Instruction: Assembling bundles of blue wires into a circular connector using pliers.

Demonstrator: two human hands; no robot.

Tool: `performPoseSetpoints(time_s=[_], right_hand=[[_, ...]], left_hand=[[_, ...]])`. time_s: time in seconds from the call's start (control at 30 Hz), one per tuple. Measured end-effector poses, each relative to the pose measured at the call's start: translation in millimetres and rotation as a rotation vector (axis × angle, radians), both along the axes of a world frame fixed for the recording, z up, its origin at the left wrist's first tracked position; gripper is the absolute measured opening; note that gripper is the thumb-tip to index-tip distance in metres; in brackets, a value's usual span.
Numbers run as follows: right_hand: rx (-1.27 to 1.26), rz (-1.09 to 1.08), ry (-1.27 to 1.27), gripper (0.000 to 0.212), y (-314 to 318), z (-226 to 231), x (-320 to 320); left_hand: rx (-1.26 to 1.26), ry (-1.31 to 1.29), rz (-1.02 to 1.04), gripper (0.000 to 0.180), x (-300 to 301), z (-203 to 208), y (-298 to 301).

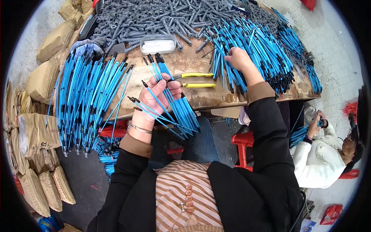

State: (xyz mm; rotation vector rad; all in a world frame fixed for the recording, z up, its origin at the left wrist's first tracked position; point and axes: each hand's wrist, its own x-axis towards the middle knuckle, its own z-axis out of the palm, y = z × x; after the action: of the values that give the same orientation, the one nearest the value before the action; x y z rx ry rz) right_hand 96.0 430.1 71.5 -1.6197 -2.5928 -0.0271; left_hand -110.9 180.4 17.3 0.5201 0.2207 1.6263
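Observation:
Several thin blue rods with black tips [180, 110] lie in my left hand [158, 96], its fingers curled round them. Some of the rods fan out across the palm and wrist. My right hand [239, 60] is over the near left side of a large heap of the same blue rods [259, 54]. Its fingertips are pressed together at the heap's edge, and whether they pinch a rod is hidden. Pliers with yellow handles [197, 75] lie on the wooden table [201, 98] between my hands, their jaws close by my left fingers.
At the left end of the table lies another pile of blue rods [83, 100], overhanging the edge. Grey plastic parts [154, 19] are heaped at the back, before them a clear box [157, 45]. Brown sacks [38, 131] line the left. A person in white [322, 154] holds rods at right, beyond a red stool [243, 149].

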Motion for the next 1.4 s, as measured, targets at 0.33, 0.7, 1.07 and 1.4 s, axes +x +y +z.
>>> performPoseSetpoints(time_s=[0.33, 0.7, 1.07, 1.4], right_hand=[[-0.198, 0.301, 0.572, 0.019, -75.4, 65.6, 3.9], [-0.032, 0.651, 0.39, 0.017, -185.6, 47.8, -17.4], [-0.815, 0.474, 0.576, 0.029, -131.8, 47.4, -24.5], [0.071, -0.007, -0.072, 0.038, 3.9, 9.6, -56.0]], left_hand=[[-0.111, -0.09, 0.037, 0.024, -2.1, -3.0, 1.3], [0.023, 0.044, 0.121, 0.023, 12.5, 6.9, 7.6], [-0.018, -0.058, 0.047, 0.021, 12.1, 19.7, 10.6], [-0.087, 0.073, 0.341, 0.021, 2.1, 1.0, 1.7]])
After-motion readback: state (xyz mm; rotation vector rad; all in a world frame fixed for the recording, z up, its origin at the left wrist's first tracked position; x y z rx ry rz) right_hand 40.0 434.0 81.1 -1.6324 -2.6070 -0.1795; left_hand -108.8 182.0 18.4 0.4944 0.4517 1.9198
